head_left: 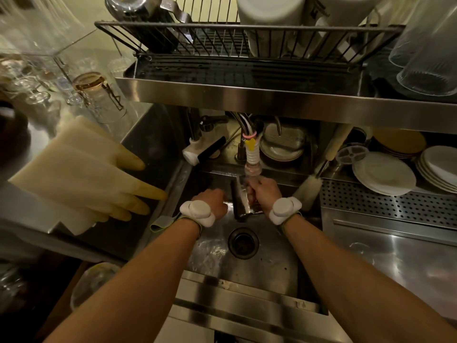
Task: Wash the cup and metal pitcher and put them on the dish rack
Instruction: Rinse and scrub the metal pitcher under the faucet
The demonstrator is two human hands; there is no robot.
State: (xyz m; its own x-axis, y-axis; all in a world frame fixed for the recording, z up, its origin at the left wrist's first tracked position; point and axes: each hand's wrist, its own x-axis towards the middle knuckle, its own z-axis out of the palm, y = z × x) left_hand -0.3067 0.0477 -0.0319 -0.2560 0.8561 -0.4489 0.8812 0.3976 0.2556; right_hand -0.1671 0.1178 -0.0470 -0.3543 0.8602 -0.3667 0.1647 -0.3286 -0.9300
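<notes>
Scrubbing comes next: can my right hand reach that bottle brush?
Probably yes: the bottle brush leans just beside the right hand, nothing between them, though that hand holds the metal pitcher now.

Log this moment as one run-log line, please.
step: rinsing | metal pitcher in sink under hose | left hand grips it | right hand grips it

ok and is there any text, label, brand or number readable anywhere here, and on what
No text here can be read.
Dark print on the clear glass left of the sink: blurred, unreadable.
Dark mark by the white container on the dish rack: blurred, unreadable.
On the metal pitcher: no marking shows.
</notes>
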